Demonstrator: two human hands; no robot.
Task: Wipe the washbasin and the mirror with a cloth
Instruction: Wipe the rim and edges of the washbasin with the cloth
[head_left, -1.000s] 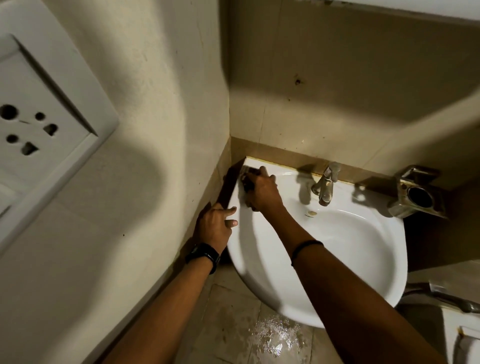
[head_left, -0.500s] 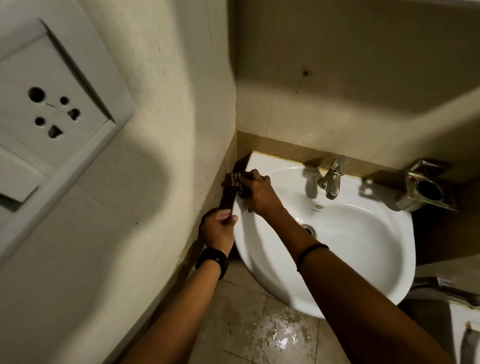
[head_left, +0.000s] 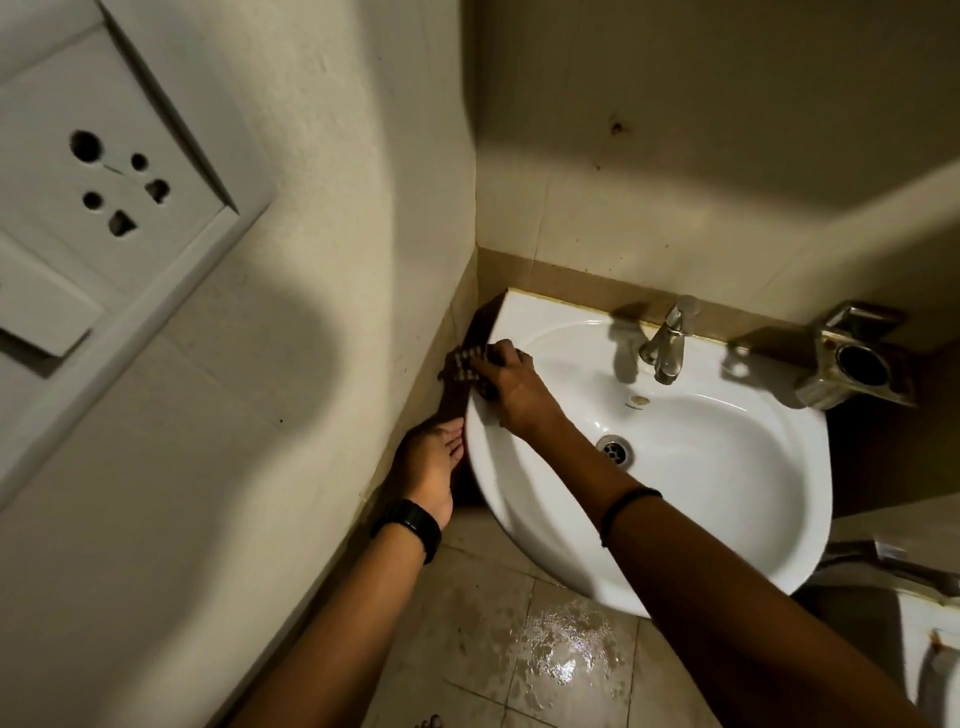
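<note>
A white washbasin (head_left: 727, 483) is fixed in the wall corner, with a metal tap (head_left: 665, 345) at its back and a drain (head_left: 614, 448) in the bowl. My right hand (head_left: 511, 382) presses a dark checked cloth (head_left: 465, 364) onto the basin's left rim, where the cloth hangs over the edge toward the wall. My left hand (head_left: 431, 467), with a black watch on the wrist, rests in the gap between the wall and the basin's left side, fingers close together, just under the cloth. No mirror is in sight.
A white socket plate (head_left: 104, 192) sits on the left wall, very near the camera. A metal holder (head_left: 852, 364) is mounted right of the tap. The tiled floor below the basin has a wet patch (head_left: 561, 649). A toilet tank edge (head_left: 924, 618) shows at lower right.
My right hand has slid the cloth from the basin's back left corner forward along the left rim. My left hand has turned and dropped beside the basin's edge. The view has tilted down.
</note>
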